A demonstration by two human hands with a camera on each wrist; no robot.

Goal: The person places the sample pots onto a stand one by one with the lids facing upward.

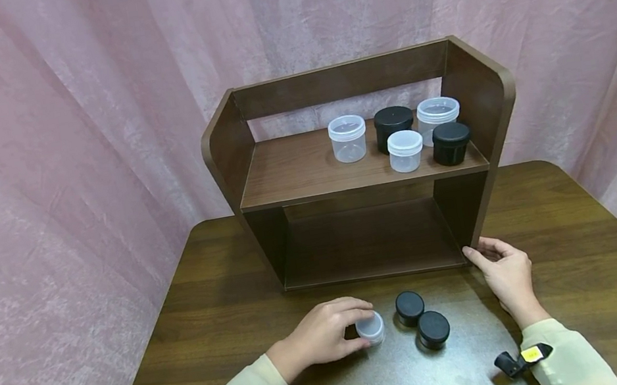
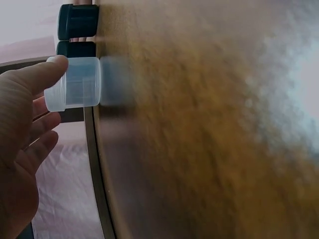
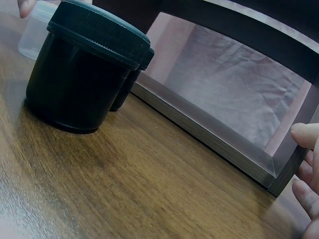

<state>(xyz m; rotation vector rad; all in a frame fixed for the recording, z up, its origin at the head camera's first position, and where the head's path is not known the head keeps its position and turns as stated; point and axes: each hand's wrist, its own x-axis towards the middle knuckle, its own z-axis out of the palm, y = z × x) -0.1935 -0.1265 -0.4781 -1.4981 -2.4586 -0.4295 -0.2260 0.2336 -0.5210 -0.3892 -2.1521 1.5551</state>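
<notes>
My left hand [image 1: 329, 332] holds a small clear jar [image 1: 371, 329] by its lid, thumb on the near side and fingers on the far side. In the left wrist view, the clear jar [image 2: 82, 82] stands upright on the table. Just right of it are two black jars [image 1: 410, 307], close together; one black jar [image 3: 79, 69] looms large in the right wrist view. My right hand [image 1: 509, 272] grips the lower front corner of the brown wooden shelf [image 1: 364, 184], thumb at the panel's front edge and fingers along its outer side.
On the upper board, toward the right, stand a tall clear jar [image 1: 348, 140], another clear jar [image 1: 437, 113], a short clear jar [image 1: 405, 151] and two black jars [image 1: 451, 144]. The wooden table [image 1: 234, 336] extends to both sides. A pink curtain [image 1: 94, 118] hangs behind.
</notes>
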